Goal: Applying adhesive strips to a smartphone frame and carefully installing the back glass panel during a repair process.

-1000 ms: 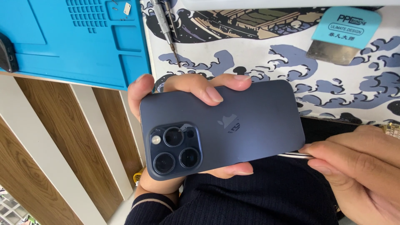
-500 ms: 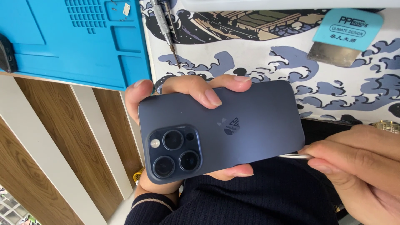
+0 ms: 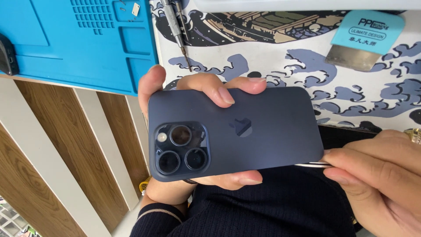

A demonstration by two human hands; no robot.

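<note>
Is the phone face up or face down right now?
Face down: the phone shows its dark blue back and camera cluster, held in the left hand.

— What does the phone look like?
— Dark blue, matte back up, lying crosswise — camera block with three lenses at its left end.
— And the tool?
— A thin metal blade, flat against the phone's lower right edge; whether it's under the back, I can't tell.
</note>
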